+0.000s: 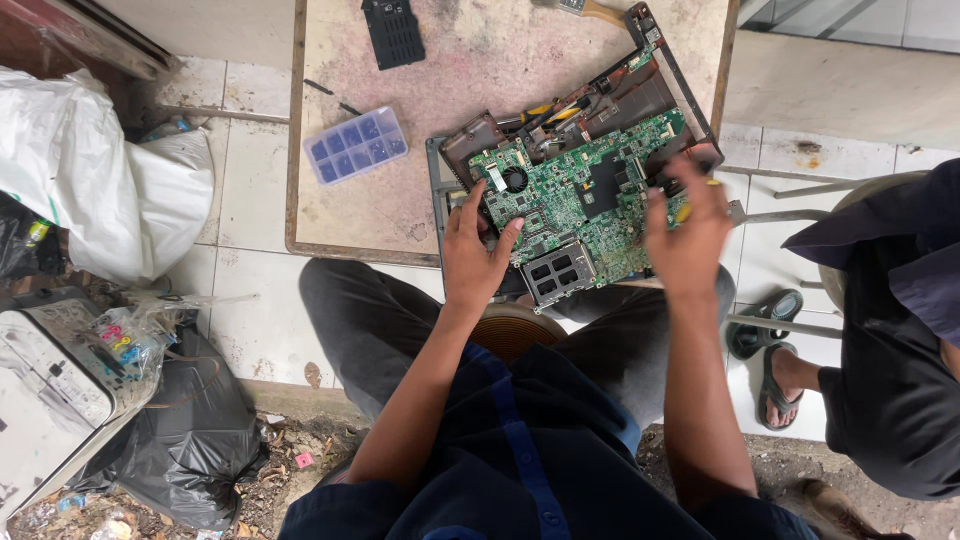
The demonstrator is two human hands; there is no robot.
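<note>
Head view: stripping a laptop, by the look of it. Left hand flat and open, steadying the green circuit board at seven o'clock; right hand blurred at three, apparently pinching a yellow tool. Screw box at ten; surface edge near, knees below.

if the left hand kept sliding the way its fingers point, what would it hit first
Probably the green circuit board: the left hand rests at its near left edge, fingers aimed up over it towards the small round fan.
</note>
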